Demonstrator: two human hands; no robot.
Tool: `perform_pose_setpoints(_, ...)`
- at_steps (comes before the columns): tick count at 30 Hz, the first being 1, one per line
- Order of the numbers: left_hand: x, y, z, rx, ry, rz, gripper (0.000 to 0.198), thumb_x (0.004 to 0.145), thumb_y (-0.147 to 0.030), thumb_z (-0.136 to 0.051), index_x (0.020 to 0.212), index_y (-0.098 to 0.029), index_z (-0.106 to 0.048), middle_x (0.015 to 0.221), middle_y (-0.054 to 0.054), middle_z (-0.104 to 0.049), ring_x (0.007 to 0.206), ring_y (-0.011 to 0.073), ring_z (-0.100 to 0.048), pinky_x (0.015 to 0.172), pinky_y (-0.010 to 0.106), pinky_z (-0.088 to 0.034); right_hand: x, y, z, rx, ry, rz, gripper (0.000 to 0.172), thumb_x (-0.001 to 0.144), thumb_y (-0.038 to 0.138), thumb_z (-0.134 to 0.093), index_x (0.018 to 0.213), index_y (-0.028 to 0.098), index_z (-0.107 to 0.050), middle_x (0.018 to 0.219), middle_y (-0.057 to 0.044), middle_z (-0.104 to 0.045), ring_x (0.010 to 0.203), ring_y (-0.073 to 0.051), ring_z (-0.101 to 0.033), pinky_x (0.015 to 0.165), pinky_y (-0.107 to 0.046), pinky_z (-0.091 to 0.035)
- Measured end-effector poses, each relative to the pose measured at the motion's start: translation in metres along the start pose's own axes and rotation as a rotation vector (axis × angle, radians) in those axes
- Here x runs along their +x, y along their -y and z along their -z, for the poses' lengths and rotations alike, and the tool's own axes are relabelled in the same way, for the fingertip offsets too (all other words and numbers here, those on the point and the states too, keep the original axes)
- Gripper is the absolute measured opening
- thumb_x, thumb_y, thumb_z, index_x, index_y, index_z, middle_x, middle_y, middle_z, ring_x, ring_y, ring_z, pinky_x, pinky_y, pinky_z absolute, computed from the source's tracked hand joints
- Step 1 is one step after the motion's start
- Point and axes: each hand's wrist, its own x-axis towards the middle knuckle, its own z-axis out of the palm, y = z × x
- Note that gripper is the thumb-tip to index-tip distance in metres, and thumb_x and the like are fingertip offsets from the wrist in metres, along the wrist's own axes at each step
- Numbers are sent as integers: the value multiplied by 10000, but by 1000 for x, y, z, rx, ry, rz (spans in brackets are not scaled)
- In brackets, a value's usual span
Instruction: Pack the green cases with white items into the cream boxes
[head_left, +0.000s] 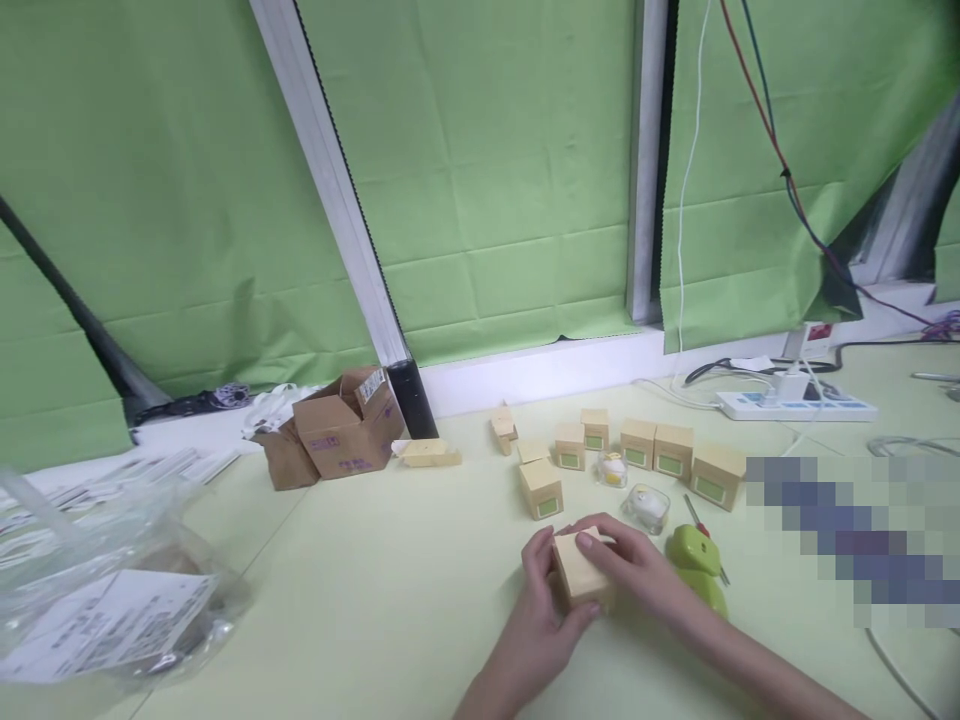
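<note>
A small tan cardboard box [581, 572] is held low over the front of the table between both hands. My left hand [541, 610] wraps its left side, thumb at the lower front edge. My right hand [626, 562] grips the right side and top, its thumb lying on the upper face. Just beyond stands a similar small box [541, 490] with a green label window. Two clear containers with white contents, one nearer [646, 508] and one farther [613, 469], sit past my right hand. To the right of that hand lies a lime-green object [694, 550].
More small boxes [673, 452] line the table's back. A screwdriver-like tool [697, 515] lies near the green object. An opened brown carton [349, 425] stands back left; a clear plastic bag [112, 610] lies front left. A white power strip [799, 405] with cables is back right.
</note>
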Motion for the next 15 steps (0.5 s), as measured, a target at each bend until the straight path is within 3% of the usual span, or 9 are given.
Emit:
perform_pose_setpoints(2, -1, 1, 0, 5, -7, -1, 673, 798, -225, -569, 1303, -243, -124, 1401, 139, -321, 1297, 233, -308, 1066, 436, -241, 0, 2, 0, 54, 34, -40, 362, 840, 518, -482, 919, 197, -629, 877, -61, -661, 890, -242, -606, 788, -356, -473)
perform_pose_setpoints(6, -2, 1, 1, 15, -5, 5, 645, 795, -231, -571, 1296, -233, -164, 1391, 147, -327, 1297, 243, -308, 1058, 442, -245, 1, -3, 0, 10, -45, -53, 341, 802, 491, -551, 1005, 223, -606, 911, -34, -649, 853, -217, -603, 736, -330, -478)
perform_pose_setpoints(10, -2, -2, 1, 16, -2, 33, 598, 780, -211, -585, 1264, -227, -233, 1343, 131, -388, 1270, 245, -345, 1045, 437, -261, 4, -8, 1, -41, -37, -71, 306, 788, 492, -556, 879, 210, -633, 745, -6, -643, 733, -201, -606, 644, -316, -479)
perform_pose_setpoints(15, -2, -3, 0, 0, 4, 4, 599, 789, -208, -570, 1273, -247, -219, 1344, 125, -393, 1252, 238, -370, 1029, 432, -286, 1, 1, 1, 1, -29, -19, 273, 813, 463, -547, 897, 216, -628, 886, -30, -661, 854, -212, -604, 748, -329, -461)
